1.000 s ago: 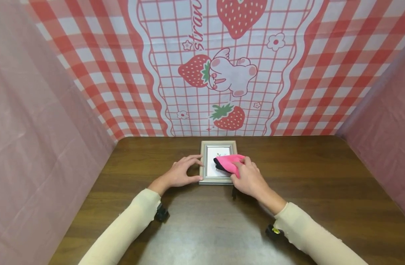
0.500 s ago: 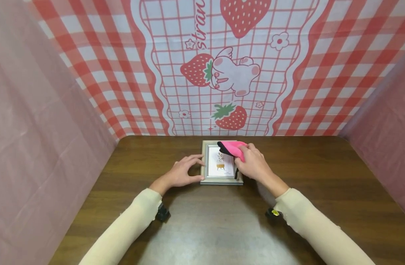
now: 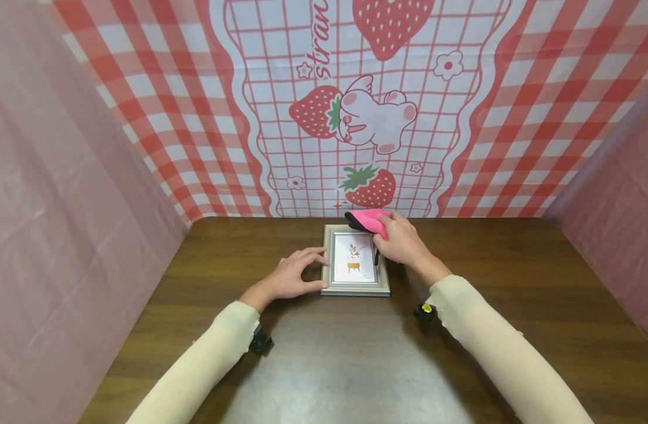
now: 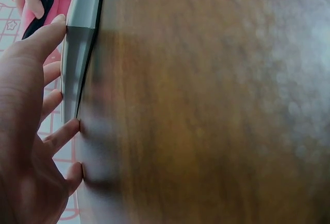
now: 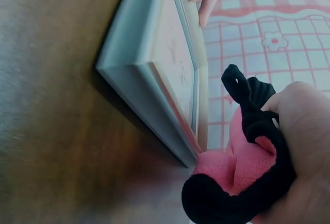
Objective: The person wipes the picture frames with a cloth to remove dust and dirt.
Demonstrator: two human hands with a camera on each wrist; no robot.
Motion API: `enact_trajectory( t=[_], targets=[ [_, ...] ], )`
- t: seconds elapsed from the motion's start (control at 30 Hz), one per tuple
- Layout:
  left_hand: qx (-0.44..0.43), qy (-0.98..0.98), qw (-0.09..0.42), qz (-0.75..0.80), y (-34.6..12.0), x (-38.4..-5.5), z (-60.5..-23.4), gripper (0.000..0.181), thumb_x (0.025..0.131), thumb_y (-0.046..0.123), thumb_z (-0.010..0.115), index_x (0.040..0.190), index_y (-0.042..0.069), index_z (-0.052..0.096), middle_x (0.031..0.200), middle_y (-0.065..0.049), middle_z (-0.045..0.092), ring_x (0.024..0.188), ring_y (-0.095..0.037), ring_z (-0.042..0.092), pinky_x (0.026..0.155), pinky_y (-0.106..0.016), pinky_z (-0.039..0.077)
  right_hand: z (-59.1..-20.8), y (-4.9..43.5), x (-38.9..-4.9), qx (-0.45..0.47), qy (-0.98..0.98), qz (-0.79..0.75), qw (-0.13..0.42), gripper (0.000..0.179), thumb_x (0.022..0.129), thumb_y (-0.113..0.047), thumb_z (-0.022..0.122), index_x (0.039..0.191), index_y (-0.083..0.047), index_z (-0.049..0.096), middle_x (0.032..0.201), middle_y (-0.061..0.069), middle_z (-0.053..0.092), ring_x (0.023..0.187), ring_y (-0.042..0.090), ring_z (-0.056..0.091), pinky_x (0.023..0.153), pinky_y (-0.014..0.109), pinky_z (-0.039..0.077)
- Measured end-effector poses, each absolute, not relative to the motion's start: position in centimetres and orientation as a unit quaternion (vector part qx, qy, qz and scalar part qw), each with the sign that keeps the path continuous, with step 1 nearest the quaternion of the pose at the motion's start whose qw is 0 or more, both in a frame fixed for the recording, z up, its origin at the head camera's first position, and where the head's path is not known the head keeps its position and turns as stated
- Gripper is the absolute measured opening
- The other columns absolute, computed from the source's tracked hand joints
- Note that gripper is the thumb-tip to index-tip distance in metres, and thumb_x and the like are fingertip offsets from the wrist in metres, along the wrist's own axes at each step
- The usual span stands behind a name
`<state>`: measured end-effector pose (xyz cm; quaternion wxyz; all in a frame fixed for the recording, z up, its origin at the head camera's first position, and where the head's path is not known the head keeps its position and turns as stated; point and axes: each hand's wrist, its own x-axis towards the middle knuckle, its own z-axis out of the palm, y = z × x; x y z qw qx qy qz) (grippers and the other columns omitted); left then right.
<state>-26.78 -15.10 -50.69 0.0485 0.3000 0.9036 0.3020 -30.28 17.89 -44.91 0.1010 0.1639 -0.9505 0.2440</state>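
A picture frame [image 3: 383,287] with a silvery beige border lies flat on the table, its print showing a plant in an orange pot. My left hand [image 3: 294,275] rests against its left side with fingers spread; in the left wrist view the thumb touches one corner of the frame [image 4: 77,54]. My right hand [image 3: 403,239] grips a bunched pink cloth [image 3: 367,221] with black edging over the frame's far right corner. A black hanging loop [image 5: 234,80] sticks out of the cloth in the right wrist view. Part of the cloth is hidden inside the palm.
The brown wooden table [image 3: 324,365] ends at a hanging checked cloth [image 3: 197,118] printed with strawberries. Pink curtains [image 3: 53,206] close off both sides. A black wrist camera [image 3: 260,341] sits at each cuff.
My right hand has moved the pink cloth away from me, from the middle of the picture to the frame's far edge, uncovering the print. My left hand stays at the left side.
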Motion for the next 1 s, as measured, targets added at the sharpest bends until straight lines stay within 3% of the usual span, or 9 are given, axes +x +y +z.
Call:
enact_trajectory(
  t=[0.1, 0.3, 0.43, 0.53, 0.77, 1.0],
  targets=[
    [0.306, 0.903, 0.049, 0.298, -15.0, -26.5, -50.1, 0.059, 0.100, 0.070, 0.073, 0.145, 0.032, 0.069, 0.180, 0.002, 0.048, 0.164, -0.041, 0.046, 0.119, -0.087, 0.036, -43.9, 17.6, -30.3, 0.169, -0.952, 0.239, 0.092, 0.054, 0.098, -0.024, 0.064, 0.145, 0.004, 0.067, 0.149, 0.034, 0.064, 0.129, 0.055, 0.066, 0.115, 0.072, 0.050],
    [0.306, 0.903, 0.052, 0.298, -15.0, -26.6, -50.1, 0.060, 0.099, 0.071, 0.073, 0.144, 0.033, 0.069, 0.180, 0.002, 0.048, 0.163, -0.041, 0.046, 0.119, -0.087, 0.036, -49.1, 19.2, -35.4, 0.191, -0.955, 0.205, 0.097, 0.058, 0.098, -0.031, 0.063, 0.150, -0.005, 0.067, 0.158, 0.030, 0.060, 0.139, 0.052, 0.062, 0.118, 0.073, 0.048],
    [0.300, 0.903, 0.057, 0.302, -15.0, -26.7, -50.4, 0.058, 0.098, 0.070, 0.075, 0.144, 0.034, 0.069, 0.181, 0.004, 0.047, 0.165, -0.039, 0.046, 0.121, -0.085, 0.036, -50.5, 20.0, -36.7, 0.209, -0.957, 0.197, 0.044, 0.060, 0.100, -0.029, 0.064, 0.157, -0.008, 0.064, 0.168, 0.030, 0.053, 0.149, 0.055, 0.056, 0.124, 0.072, 0.045],
    [0.295, 0.903, 0.064, 0.306, -14.8, -26.3, -49.9, 0.056, 0.099, 0.064, 0.077, 0.144, 0.032, 0.069, 0.181, 0.003, 0.046, 0.165, -0.040, 0.045, 0.122, -0.085, 0.035, -49.6, 20.0, -36.0, 0.210, -0.958, 0.197, 0.004, 0.062, 0.101, -0.027, 0.063, 0.160, -0.008, 0.062, 0.173, 0.026, 0.052, 0.155, 0.054, 0.054, 0.123, 0.075, 0.044],
    [0.287, 0.911, 0.085, 0.284, -14.2, -25.0, -47.7, 0.053, 0.103, 0.049, 0.077, 0.148, 0.024, 0.067, 0.183, -0.002, 0.043, 0.168, -0.041, 0.041, 0.126, -0.084, 0.032, -44.8, 18.3, -32.1, 0.209, -0.962, 0.176, -0.025, 0.061, 0.102, -0.023, 0.066, 0.159, -0.001, 0.060, 0.162, 0.025, 0.064, 0.148, 0.050, 0.062, 0.121, 0.071, 0.050],
    [0.278, 0.917, 0.091, 0.273, -14.2, -25.1, -47.6, 0.053, 0.104, 0.051, 0.075, 0.150, 0.025, 0.066, 0.184, -0.001, 0.041, 0.170, -0.040, 0.039, 0.128, -0.085, 0.030, -46.5, 18.4, -33.4, 0.206, -0.967, 0.149, -0.005, 0.058, 0.103, -0.027, 0.070, 0.156, -0.004, 0.063, 0.154, 0.023, 0.070, 0.139, 0.046, 0.069, 0.112, 0.073, 0.056]
  ],
)
